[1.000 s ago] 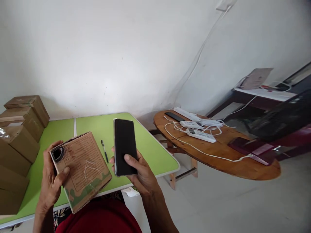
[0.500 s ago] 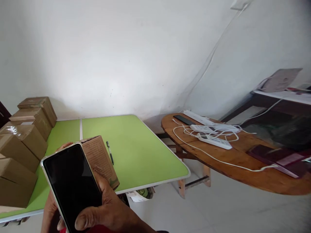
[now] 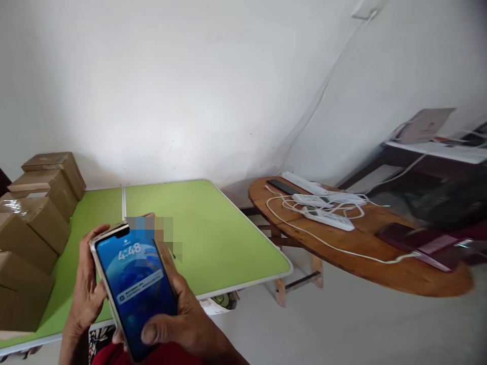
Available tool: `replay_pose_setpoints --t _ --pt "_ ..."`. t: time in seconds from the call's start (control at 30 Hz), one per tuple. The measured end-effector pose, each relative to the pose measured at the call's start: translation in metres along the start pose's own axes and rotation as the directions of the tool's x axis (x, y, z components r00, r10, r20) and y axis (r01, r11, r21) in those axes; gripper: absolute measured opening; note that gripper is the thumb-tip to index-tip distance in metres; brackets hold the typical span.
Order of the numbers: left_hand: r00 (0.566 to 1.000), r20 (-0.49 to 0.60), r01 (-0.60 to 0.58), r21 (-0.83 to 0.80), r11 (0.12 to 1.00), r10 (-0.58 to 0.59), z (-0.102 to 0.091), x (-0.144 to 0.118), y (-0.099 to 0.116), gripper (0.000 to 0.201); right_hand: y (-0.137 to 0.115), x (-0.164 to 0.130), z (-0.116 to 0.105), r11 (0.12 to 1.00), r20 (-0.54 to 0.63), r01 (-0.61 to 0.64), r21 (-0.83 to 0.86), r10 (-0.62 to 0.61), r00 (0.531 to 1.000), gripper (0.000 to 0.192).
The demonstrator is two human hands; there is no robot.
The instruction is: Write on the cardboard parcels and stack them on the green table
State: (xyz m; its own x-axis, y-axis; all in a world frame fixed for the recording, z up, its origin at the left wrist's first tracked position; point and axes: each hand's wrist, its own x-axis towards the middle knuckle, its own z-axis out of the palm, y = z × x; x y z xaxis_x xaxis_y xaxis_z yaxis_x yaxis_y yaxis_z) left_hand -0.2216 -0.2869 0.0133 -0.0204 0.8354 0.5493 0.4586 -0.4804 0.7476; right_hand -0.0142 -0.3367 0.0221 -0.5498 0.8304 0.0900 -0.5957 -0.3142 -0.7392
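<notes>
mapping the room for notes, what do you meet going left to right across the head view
stacked cardboard boxes → left hand → lit phone → green table → round wooden table with white power strips → dark bench at the far right.

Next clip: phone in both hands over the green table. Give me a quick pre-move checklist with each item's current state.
1. Phone held by right hand: ok, thumb lies across its lower edge.
2. Left hand supporting the phone's left side: ok.
3. Screen lit: ok, clock and a notice show.
4. Cardboard box behind the phone secure: cannot tell, almost all hidden.
5. Bare space on the green table: ok.
6. Stacked boxes apart from the hands: ok.
</notes>
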Motion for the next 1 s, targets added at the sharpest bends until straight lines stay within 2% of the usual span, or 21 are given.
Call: replay_pose_setpoints --t 0.07,0.1,0.13,0.2,0.3,0.37,0.4,0.5,0.63,0.83,1.0 --pt "1.000 0.029 0.002 -0.020 1.000 -0.001 -0.003 0.002 -0.005 0.078 -0.009 -0.007 -0.016 0.991 -0.096 0.129 -0.024 -0.131 0.987 0.082" --pt "1.000 0.028 0.008 -0.019 1.000 -0.007 -0.004 0.004 -0.008 0.071 -0.014 -0.010 -0.026 0.980 -0.169 0.191 -0.054 -0.197 0.966 0.080" --pt "1.000 0.020 0.009 -0.014 1.000 -0.009 -0.005 0.006 -0.011 0.068 -0.020 -0.014 -0.039 0.967 -0.252 0.236 -0.099 -0.254 0.934 0.077" --pt "1.000 0.007 0.001 -0.010 1.000 -0.001 -0.006 0.009 -0.016 0.068 -0.032 -0.019 -0.068 0.939 -0.424 0.262 -0.224 -0.336 0.841 0.070" --pt "1.000 0.007 -0.007 0.019 1.000 0.007 -0.006 0.014 -0.021 0.071 -0.041 -0.019 -0.124 0.885 -0.602 0.156 -0.438 -0.418 0.680 0.070" --pt "1.000 0.006 -0.004 0.039 0.999 0.004 -0.006 0.016 -0.022 0.071 -0.039 -0.014 -0.163 0.833 -0.659 0.018 -0.553 -0.450 0.603 0.070" --pt "1.000 -0.001 -0.005 0.044 0.999 0.005 -0.006 0.017 -0.023 0.072 -0.036 -0.011 -0.180 0.821 -0.676 -0.022 -0.571 -0.455 0.580 0.069" --pt "0.999 -0.044 -0.015 0.034 0.999 0.017 -0.005 0.019 -0.026 0.076 -0.024 -0.002 -0.221 0.805 -0.706 -0.106 -0.584 -0.439 0.556 0.064" --pt "0.996 -0.069 -0.056 0.015 0.998 0.057 -0.005 0.020 -0.025 0.073 -0.011 0.005 -0.247 0.759 -0.726 -0.228 -0.610 -0.420 0.545 0.053" --pt "0.996 -0.079 -0.049 -0.033 0.998 0.046 -0.003 0.019 -0.021 0.074 -0.010 -0.001 -0.261 0.585 -0.736 -0.458 -0.669 -0.439 0.515 0.030" --pt "0.996 -0.086 -0.026 -0.031 0.999 0.023 -0.004 0.015 -0.022 0.074 -0.011 -0.006 -0.253 0.410 -0.741 -0.622 -0.667 -0.452 0.497 0.021"
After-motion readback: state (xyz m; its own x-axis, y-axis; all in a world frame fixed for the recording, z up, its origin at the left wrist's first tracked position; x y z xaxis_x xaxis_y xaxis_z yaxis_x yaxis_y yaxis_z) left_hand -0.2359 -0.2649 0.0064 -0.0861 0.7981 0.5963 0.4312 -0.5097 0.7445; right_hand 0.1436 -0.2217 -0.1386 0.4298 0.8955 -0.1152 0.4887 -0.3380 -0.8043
